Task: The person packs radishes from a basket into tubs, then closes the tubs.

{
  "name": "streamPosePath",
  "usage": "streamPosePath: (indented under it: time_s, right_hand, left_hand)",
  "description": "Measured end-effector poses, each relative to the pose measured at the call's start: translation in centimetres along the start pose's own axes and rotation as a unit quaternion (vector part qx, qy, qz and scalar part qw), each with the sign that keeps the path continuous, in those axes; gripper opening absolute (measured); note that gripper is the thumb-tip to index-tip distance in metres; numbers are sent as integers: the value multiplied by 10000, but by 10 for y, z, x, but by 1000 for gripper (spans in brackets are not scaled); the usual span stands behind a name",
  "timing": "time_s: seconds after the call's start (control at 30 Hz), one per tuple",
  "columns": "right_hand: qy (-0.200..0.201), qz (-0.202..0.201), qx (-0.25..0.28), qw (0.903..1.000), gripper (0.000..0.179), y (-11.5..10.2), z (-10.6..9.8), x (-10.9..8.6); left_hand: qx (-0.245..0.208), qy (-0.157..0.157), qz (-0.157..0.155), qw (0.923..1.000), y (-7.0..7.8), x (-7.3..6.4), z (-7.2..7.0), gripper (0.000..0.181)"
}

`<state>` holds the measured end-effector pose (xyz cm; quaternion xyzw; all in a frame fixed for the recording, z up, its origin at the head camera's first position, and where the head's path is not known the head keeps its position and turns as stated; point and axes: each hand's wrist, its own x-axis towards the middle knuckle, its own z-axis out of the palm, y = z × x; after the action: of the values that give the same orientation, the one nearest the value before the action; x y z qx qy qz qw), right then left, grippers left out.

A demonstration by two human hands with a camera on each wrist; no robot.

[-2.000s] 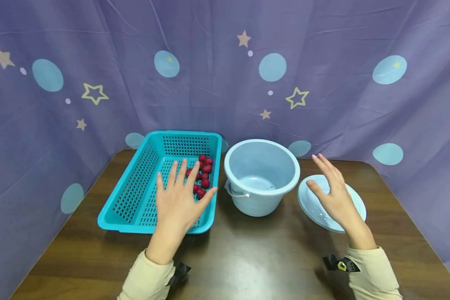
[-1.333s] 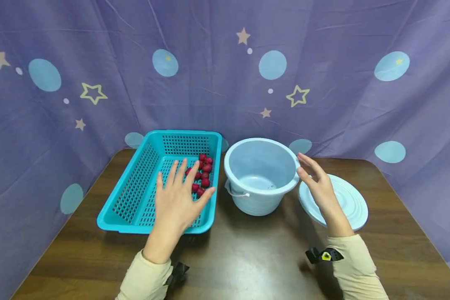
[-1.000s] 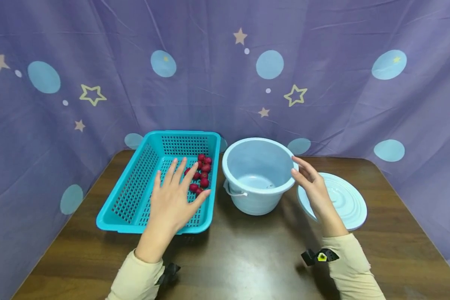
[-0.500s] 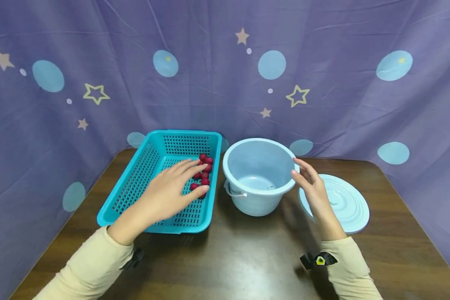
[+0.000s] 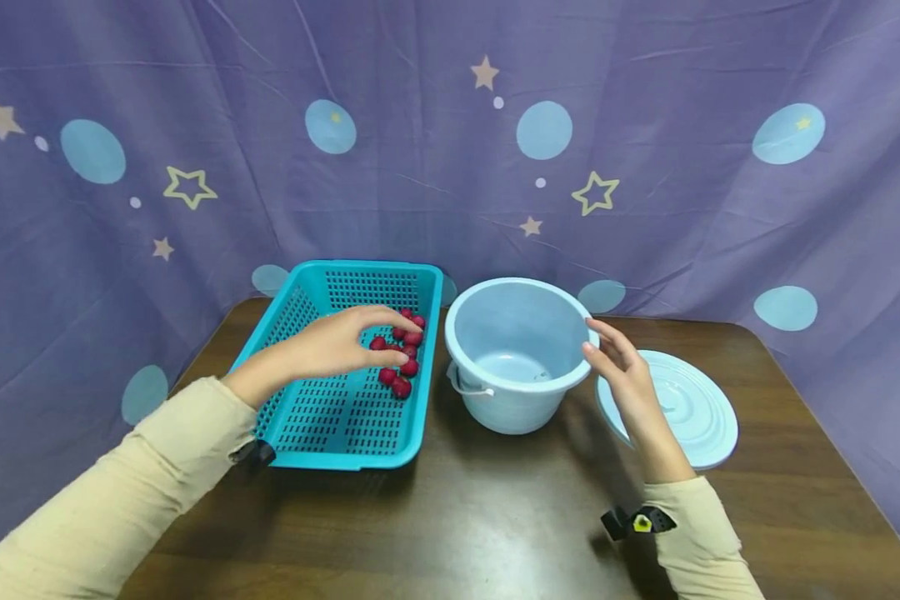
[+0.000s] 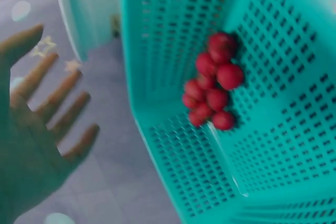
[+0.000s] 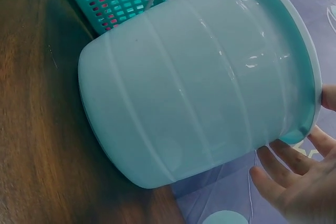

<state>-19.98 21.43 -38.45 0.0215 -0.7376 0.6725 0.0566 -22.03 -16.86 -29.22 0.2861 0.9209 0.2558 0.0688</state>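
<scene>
Small round red fruits (image 5: 408, 367) could roll if the wide left hand (image 5: 337, 342) nudges them; a push from the spread right hand (image 5: 630, 379) might tip the round pale-blue plastic bucket (image 5: 516, 408).

Small round red fruits (image 5: 408, 367) cluster along the right side of a turquoise perforated basket (image 5: 345, 459), beneath the left hand (image 5: 337, 340). Beside it, toward the table's (image 5: 495, 517) back edge, the right hand (image 5: 622, 372) holds an upright pale-blue bucket's (image 5: 513, 410) rim.
</scene>
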Motion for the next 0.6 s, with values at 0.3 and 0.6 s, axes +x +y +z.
streamPosePath:
  time_s: [0.3,0.6]
  right_hand:
    - [-114,45,41,9999,52,2,-2,-1]
    - [-101,-52,5,9999,51,2,-2,2]
  left_hand:
    - [-789,-812,121,9935,-29,26,12,36]
    - [-382,-1207,-295,9915,-56,45,29,27]
